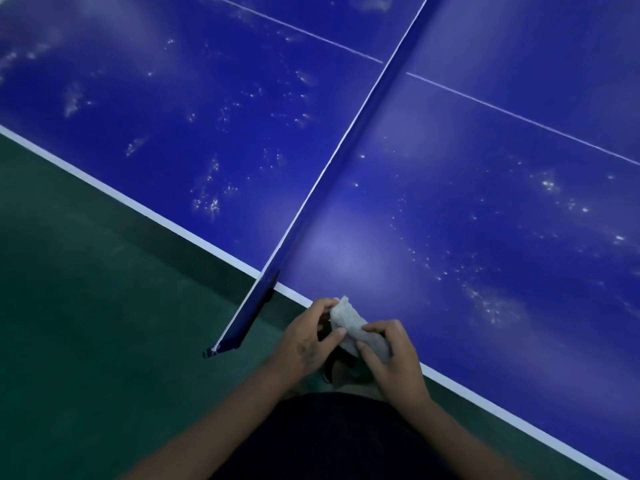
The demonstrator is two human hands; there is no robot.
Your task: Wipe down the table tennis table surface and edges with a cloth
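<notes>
Cloth (348,318) bunched between both hands at the near edge of the desk (450,202), just right of the net post (242,323). The left hand (304,341) pinches the upper end with thumb and fingers, and the right hand (394,355) grips the lower end, fingers curled over it. The wad sits over the white edge stripe (156,216); whether it touches the surface cannot be told.

The step in hand looks like folding or readying the cloth before a wiping pass. Pale specks (207,199) and smears dot the blue surface on both sides of the net (341,168), so most of the wiping appears left to do. The next move likely calls for one hand to flatten the cloth onto the near edge and sweep outward.

Open room lies rightward along that edge and across toward the thin centre line (519,116). Leftward, the net and its post bar a straight sweep, so each half probably needs its own pass. Green floor (86,306) borders the near edge.
</notes>
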